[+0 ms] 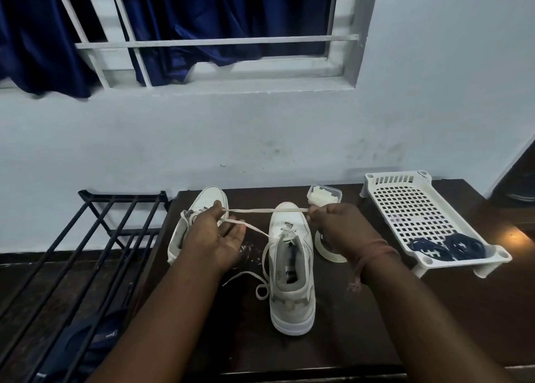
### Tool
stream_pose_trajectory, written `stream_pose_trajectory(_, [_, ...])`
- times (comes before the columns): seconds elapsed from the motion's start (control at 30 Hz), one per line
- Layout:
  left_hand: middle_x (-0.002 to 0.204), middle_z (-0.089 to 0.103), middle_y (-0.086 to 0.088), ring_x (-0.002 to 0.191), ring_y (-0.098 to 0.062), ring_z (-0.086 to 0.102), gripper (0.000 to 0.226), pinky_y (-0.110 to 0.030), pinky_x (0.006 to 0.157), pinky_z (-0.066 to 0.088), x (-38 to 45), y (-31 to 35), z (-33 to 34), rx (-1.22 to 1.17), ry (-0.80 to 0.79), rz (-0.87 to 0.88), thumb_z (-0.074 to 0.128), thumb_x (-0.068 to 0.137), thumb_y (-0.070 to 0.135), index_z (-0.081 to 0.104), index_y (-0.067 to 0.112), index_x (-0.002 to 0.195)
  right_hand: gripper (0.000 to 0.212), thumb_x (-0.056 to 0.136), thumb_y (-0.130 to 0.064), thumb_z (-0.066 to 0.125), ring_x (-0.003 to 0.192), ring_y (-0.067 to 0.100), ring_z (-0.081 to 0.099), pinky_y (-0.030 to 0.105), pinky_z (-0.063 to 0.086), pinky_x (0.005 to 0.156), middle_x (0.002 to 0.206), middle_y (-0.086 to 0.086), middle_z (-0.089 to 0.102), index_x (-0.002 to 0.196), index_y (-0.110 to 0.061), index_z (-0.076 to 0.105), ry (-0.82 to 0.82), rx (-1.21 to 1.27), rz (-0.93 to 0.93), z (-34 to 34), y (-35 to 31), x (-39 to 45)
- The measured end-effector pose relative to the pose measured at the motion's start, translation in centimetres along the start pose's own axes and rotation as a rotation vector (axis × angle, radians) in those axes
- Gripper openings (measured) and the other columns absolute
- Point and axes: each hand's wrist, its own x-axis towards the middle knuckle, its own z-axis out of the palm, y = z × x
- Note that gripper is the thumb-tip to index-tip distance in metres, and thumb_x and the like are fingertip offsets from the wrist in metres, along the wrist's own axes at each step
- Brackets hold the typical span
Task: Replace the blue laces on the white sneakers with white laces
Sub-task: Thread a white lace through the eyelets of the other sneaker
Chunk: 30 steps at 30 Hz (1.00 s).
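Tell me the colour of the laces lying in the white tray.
Dark blue laces, bundled in the tray's near end; head view.

Left hand [217, 238]: palm turned up, fingers loosely spread, thumb and forefinger pinching one end of a taut strand.
Right hand [335, 226]: back up, fingertips pinching the strand's other end.
Right wrist: thread band tied round it.

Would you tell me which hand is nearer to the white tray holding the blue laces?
Right. The right hand is just left of the white tray; the left hand is beyond the sneaker.
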Motion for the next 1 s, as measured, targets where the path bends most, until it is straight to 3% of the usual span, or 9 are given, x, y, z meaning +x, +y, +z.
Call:
stream_pose_trajectory(0.1, [0.090, 0.052, -0.007, 0.083, -0.018, 0.054, 0.013, -0.034, 0.094, 0.048, 0.0, -1.3, 0.1, 0.119, -0.004, 0.027, 0.055, 0.101, 0.017, 0.056, 0.010, 0.090, 0.029, 0.087, -0.007, 0.053, 0.047, 0.013, 0.036, 0.026, 0.028, 0.050, 0.053, 0.000, 0.048, 0.068, -0.017, 0.072, -0.098, -0.041, 0.027, 0.9, -0.2, 0.0])
stream_pose_trajectory(0.17, [0.082, 0.051, -0.006, 0.074, -0.016, 0.050, 0.018, -0.027, 0.079, 0.048, -0.8, -2.1, 0.6, 0.493, -0.019, 0.110, 0.057, 0.100, 0.021, 0.057, 0.012, 0.084, 0.038, 0.083, 0.002, 0.045, 0.049, 0.012, 0.038, 0.026, 0.028, 0.049, 0.058, 0.003, 0.050, 0.069, -0.020, 0.074, -0.167, -0.049, -0.023, 1.3, -0.5, -0.4])
stream_pose_trajectory(0.3, [0.083, 0.069, -0.006, 0.078, -0.021, 0.066, 0.021, -0.032, 0.073, 0.053, -2.9, -4.1, 1.3, 1.355, -0.086, 0.726, 0.064, 0.092, 0.034, 0.068, 0.014, 0.088, 0.035, 0.089, 0.007, 0.042, 0.050, 0.002, 0.054, 0.013, 0.039, 0.049, 0.064, -0.003, 0.069, 0.085, -0.017, 0.067, -0.227, -0.129, -0.151, 1.4, -0.7, -1.2])
stream_pose_trajectory(0.4, [0.122, 0.070, 0.011, 0.113, -0.005, 0.064, 0.044, -0.031, 0.096, 0.050, -3.1, -4.6, 1.0, 1.207, -0.180, 0.890, 0.071, 0.088, 0.025, 0.063, 0.031, 0.131, 0.010, 0.093, 0.002, 0.056, 0.053, 0.018, 0.064, 0.022, 0.044, 0.044, 0.081, 0.016, 0.074, 0.100, -0.004, 0.053, -0.220, 0.026, -0.132, 1.6, -0.3, -1.1])
stream_pose_trajectory(0.47, [0.131, 0.066, 0.010, 0.122, -0.008, 0.060, 0.047, -0.035, 0.105, 0.047, -2.6, -4.2, 0.7, 1.283, -0.258, 1.045, 0.067, 0.088, 0.018, 0.063, 0.030, 0.134, 0.016, 0.090, -0.001, 0.066, 0.053, 0.024, 0.065, 0.025, 0.046, 0.042, 0.081, 0.024, 0.072, 0.098, 0.000, 0.052, -0.204, 0.100, -0.103, 1.6, -0.1, -1.0])
stream_pose_trajectory(0.53, [0.126, 0.070, 0.010, 0.119, -0.009, 0.062, 0.044, -0.039, 0.104, 0.047, -1.7, -3.7, 0.4, 1.376, -0.429, 1.156, 0.058, 0.089, 0.014, 0.068, 0.029, 0.129, 0.020, 0.087, 0.000, 0.069, 0.049, 0.022, 0.062, 0.025, 0.046, 0.041, 0.079, 0.027, 0.071, 0.096, 0.010, 0.055, -0.207, 0.099, -0.111, 1.6, -0.1, -0.9])
stream_pose_trajectory(0.67, [0.097, 0.074, 0.015, 0.099, -0.006, 0.067, 0.046, -0.045, 0.113, 0.038, -1.6, -3.5, 0.3, 1.355, -0.664, 0.949, 0.056, 0.090, 0.013, 0.067, 0.039, 0.126, 0.026, 0.087, 0.003, 0.066, 0.047, 0.024, 0.061, 0.027, 0.048, 0.041, 0.073, 0.028, 0.068, 0.105, 0.017, 0.052, -0.196, 0.152, -0.118, 1.4, 0.0, -0.5])
stream_pose_trajectory(0.8, [0.089, 0.076, 0.014, 0.089, -0.001, 0.070, 0.041, -0.028, 0.105, 0.043, -2.1, -3.9, 0.6, 1.285, -0.531, 0.993, 0.064, 0.084, 0.013, 0.070, 0.037, 0.116, 0.025, 0.083, -0.005, 0.075, 0.043, 0.022, 0.057, 0.025, 0.044, 0.039, 0.059, 0.019, 0.064, 0.092, 0.003, 0.053, -0.141, 0.141, -0.127, 1.4, 0.2, -0.6])
stream_pose_trajectory(1.0, [0.077, 0.073, 0.018, 0.074, 0.000, 0.068, 0.010, -0.037, 0.076, 0.056, -1.7, -4.5, 0.4, 1.256, -0.271, 0.972, 0.071, 0.079, 0.021, 0.077, 0.029, 0.081, 0.031, 0.074, -0.029, 0.083, 0.046, 0.015, 0.050, 0.026, 0.044, 0.054, 0.056, 0.006, 0.059, 0.072, -0.004, 0.065, -0.084, -0.251, -0.016, 0.3, 1.4, 0.0])
